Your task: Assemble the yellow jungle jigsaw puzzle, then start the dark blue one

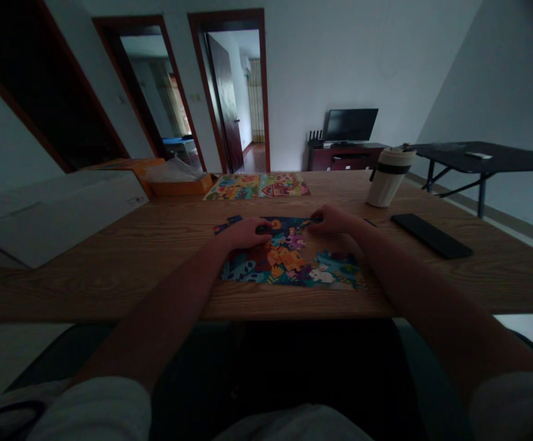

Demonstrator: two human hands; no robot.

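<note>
A partly assembled jigsaw puzzle (pixel 294 260) with bright animals and plants lies flat on the wooden table (pixel 110 288). My left hand (pixel 245 234) rests over its upper left part, with the fingertips pinching a dark jigsaw piece (pixel 262 229). My right hand (pixel 333 218) sits at the puzzle's top edge, and the room's dimness hides what its fingertips touch. A few loose dark pieces (pixel 228 223) lie just beyond my left hand, and a small dark piece (pixel 369 222) lies to the right of my right hand.
Two colourful picture sheets (pixel 257 186) lie at the far side of the table, beside an orange box (pixel 181 185) with clear plastic. A white tumbler (pixel 388 177) and a black phone (pixel 431 236) stand to the right. A large white box (pixel 59 214) sits at left.
</note>
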